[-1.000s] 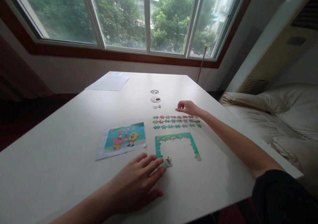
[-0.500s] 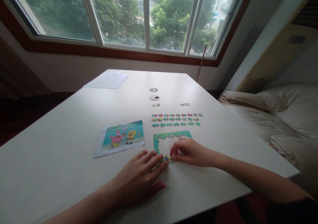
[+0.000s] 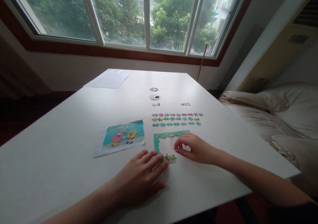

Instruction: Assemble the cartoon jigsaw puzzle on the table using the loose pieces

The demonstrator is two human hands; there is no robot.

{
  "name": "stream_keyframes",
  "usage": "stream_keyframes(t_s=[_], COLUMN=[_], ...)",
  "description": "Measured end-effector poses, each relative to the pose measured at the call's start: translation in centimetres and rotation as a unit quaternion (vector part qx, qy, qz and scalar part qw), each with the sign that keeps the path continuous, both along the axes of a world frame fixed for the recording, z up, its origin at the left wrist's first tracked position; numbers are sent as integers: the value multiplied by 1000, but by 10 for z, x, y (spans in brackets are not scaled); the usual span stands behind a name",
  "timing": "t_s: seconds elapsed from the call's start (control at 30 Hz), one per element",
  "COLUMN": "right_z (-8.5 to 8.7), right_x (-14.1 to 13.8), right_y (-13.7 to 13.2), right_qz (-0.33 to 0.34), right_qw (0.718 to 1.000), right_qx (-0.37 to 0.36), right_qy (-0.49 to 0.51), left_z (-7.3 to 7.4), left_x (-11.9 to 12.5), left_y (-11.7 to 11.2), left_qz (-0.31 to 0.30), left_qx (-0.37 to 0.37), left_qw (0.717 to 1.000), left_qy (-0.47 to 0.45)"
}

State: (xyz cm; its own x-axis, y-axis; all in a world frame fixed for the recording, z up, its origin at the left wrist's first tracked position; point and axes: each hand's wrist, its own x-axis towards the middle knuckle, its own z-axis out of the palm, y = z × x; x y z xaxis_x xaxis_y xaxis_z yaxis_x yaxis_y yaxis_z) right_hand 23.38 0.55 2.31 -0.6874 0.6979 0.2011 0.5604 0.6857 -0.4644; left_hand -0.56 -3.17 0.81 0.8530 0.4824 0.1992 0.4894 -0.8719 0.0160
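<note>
Right hand (image 3: 193,148) eased off puzzle strip (image 3: 171,158) | curled, hold unclear | left hand (image 3: 141,171) spread, touching strip

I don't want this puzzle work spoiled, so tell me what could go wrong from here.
The bare left hand covers the near-left corner of the flat teal-and-green jigsaw border; pressing or sliding could split its joins.
The bare right hand overlaps the border's right part in this view, contact unclear; it might bump that side crooked.
Three rows of small, multicoloured, knobbed jigsaw pieces lie loose just beyond the border; a passing hand could scatter them.
</note>
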Motion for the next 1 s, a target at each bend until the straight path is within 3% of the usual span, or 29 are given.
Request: stream_keyframes(t_s=[0.2,0.37,0.47,0.67,1.0], right_z=[8,22,27,20,15], right_x=[11,22,37,60,60], right_y=[14,16,16,18,18], right_qz=[-25,16,-12,-33,-31], right_qw=[999,990,984,977,980], right_qx=[36,-38,-74,-111,-107], right_qy=[-32,-138,-160,-181,-167], left_z=[0,-6,-7,-10,-18], left_x=[5,13,20,31,33], left_y=[-4,-10,-13,-20,-29], left_qz=[-14,-52,-61,-39,-21], left_qx=[2,73,120,128,108], left_qw=[1000,995,990,991,994], left_qy=[-9,-36,-42,-23,-20])
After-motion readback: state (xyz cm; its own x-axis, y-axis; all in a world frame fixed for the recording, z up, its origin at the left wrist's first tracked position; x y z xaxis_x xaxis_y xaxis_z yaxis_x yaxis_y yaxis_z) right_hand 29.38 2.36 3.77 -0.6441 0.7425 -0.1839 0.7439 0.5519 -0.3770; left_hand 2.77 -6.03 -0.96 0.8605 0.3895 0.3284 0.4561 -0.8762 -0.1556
